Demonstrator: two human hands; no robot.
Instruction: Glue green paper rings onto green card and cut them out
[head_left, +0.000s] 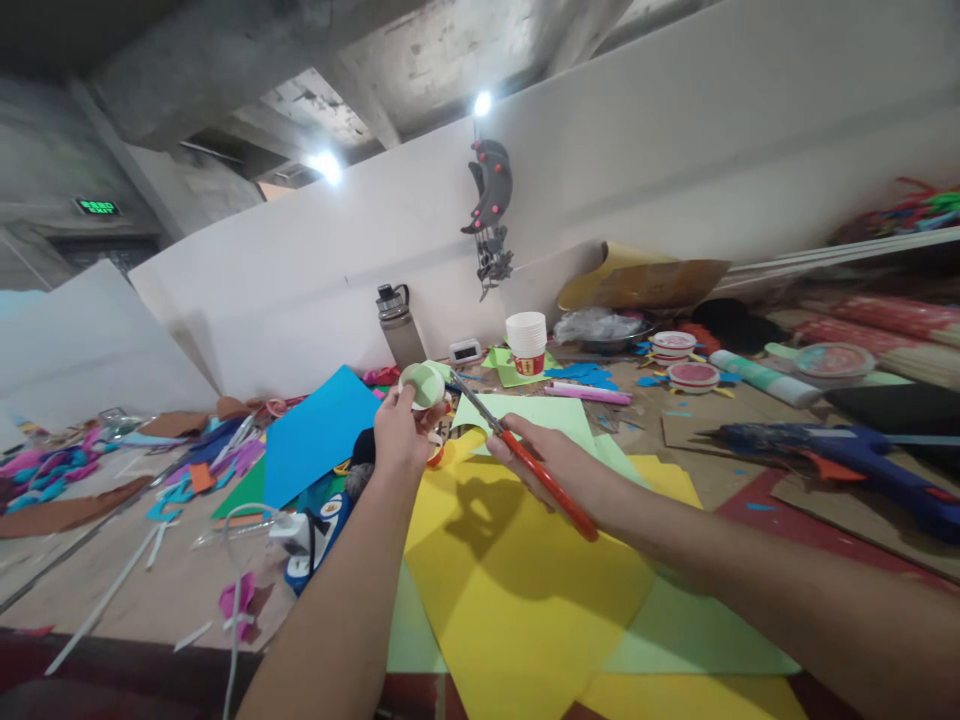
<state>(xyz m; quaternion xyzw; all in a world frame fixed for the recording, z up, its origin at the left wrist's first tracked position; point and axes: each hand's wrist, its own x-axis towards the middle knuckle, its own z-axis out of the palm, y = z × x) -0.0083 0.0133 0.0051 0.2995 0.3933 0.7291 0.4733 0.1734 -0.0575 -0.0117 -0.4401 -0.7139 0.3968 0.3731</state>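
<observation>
My left hand (pixel 403 432) grips a small paper cup (pixel 409 380), its round open end tilted toward me. Pale green paper (pixel 433 384) shows at that end. In my right hand (pixel 534 455) are scissors with orange-red handles (pixel 553 486), and their blades point up and left to the cup's right edge. Whether the blades touch the cup or paper I cannot tell. Below both hands lie yellow sheets (pixel 517 600), partly over light green sheets (pixel 697 630).
A glue gun (pixel 840 445) lies at the right. Stacked paper cups (pixel 527 340), a pink marker (pixel 587 393) and a bottle (pixel 400 325) stand or lie behind. Left are a blue sheet (pixel 319 440), a power strip (pixel 322 535) with a white cable and scattered scraps.
</observation>
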